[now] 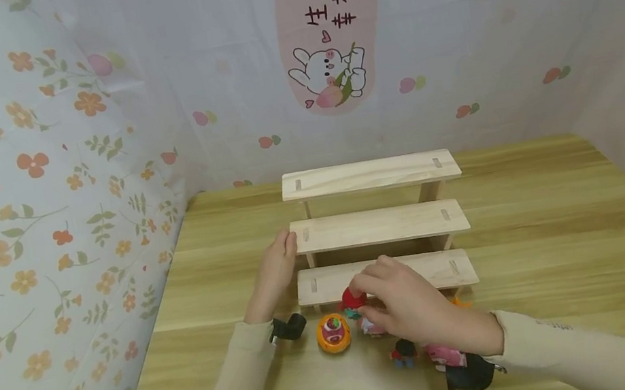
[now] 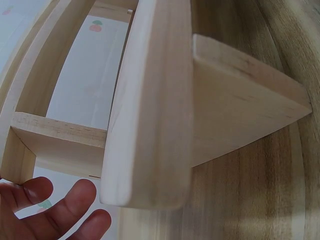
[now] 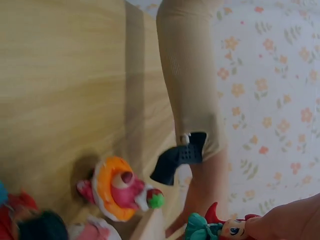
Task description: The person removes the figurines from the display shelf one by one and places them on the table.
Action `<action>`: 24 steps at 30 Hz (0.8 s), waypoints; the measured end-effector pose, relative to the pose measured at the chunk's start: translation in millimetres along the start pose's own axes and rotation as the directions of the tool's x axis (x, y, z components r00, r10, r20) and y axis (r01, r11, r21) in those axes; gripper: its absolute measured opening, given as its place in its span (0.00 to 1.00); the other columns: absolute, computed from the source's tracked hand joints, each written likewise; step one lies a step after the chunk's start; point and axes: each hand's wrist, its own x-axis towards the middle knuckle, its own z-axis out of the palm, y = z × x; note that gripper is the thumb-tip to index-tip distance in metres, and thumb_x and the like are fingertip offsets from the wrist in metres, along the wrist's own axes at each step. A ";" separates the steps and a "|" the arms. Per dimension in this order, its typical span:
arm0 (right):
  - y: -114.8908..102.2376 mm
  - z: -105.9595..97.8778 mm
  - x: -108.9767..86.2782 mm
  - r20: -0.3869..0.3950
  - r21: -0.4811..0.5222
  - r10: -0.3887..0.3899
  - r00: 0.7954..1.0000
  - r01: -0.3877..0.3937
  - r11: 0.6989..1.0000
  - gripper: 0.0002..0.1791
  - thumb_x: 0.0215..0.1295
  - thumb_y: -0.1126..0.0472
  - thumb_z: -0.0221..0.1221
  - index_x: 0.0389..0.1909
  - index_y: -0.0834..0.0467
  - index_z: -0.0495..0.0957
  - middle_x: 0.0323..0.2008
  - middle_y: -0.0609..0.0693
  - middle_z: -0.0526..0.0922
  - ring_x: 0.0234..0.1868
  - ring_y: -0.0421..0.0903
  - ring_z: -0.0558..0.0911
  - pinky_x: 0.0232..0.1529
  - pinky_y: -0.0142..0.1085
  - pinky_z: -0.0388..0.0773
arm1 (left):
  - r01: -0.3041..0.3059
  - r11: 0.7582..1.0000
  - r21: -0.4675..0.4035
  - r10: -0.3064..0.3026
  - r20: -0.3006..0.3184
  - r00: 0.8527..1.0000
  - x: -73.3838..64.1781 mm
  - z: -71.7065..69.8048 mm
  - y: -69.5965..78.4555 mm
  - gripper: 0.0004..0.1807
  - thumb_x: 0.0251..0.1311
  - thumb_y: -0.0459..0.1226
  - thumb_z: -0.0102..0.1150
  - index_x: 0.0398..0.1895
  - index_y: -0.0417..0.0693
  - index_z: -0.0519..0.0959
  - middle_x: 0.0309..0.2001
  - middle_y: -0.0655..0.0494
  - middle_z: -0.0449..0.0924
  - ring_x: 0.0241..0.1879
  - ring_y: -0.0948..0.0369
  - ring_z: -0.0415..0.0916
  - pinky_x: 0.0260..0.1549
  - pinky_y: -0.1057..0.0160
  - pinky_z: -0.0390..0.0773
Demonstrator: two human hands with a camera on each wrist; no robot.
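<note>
My right hand point(image 1: 404, 297) pinches a small red-haired doll figurine point(image 3: 204, 227) with a teal outfit, close over the front of the lowest step of the wooden three-tier rack point(image 1: 379, 225). In the right wrist view its face shows beside my fingertip. My left hand point(image 1: 274, 270) is at the left end of the middle step. The left wrist view shows those fingers point(image 2: 82, 195) loosely bent, with one fingertip against the edge of a board. In front of the rack lies a pink figurine in an orange ring point(image 1: 333, 334), a strawberry on top.
Under and beside my right arm are more figurines: a white-and-pink one point(image 1: 370, 327), a dark-haired one in red and blue point(image 1: 404, 353) and a pink one point(image 1: 448, 356). A patterned cloth point(image 1: 192, 70) hangs behind and left of the wooden table point(image 1: 540, 219).
</note>
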 end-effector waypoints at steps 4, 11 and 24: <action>-5.5 7.8 -12.8 0.018 0.008 -0.042 0.999 0.042 0.999 0.14 0.47 0.59 0.72 0.32 0.48 0.77 0.33 0.39 0.81 0.34 0.38 0.69 0.32 0.28 0.63 | -0.003 1.000 -0.002 0.003 -0.001 1.000 1.8 -0.9 0.3 0.17 0.76 0.46 0.30 0.36 0.45 0.65 0.23 0.53 0.60 0.23 0.57 0.60 0.23 0.62 0.65; -10.3 30.5 -33.8 0.057 0.002 -0.104 0.993 0.104 0.995 0.15 0.46 0.56 0.72 0.31 0.45 0.75 0.35 0.38 0.81 0.39 0.38 0.70 0.36 0.29 0.59 | 0.001 1.000 0.008 -0.001 -0.009 1.000 3.6 -0.7 -0.8 0.17 0.76 0.46 0.30 0.36 0.45 0.65 0.23 0.53 0.60 0.23 0.57 0.60 0.22 0.62 0.64; -10.2 58.9 -48.8 0.066 -0.020 -0.082 0.994 0.084 0.996 0.15 0.43 0.55 0.72 0.32 0.44 0.76 0.33 0.37 0.78 0.39 0.37 0.69 0.38 0.31 0.60 | 0.004 1.000 0.026 -0.004 -0.004 1.000 0.4 -0.4 1.4 0.16 0.76 0.46 0.31 0.36 0.45 0.64 0.23 0.52 0.62 0.23 0.57 0.61 0.22 0.63 0.63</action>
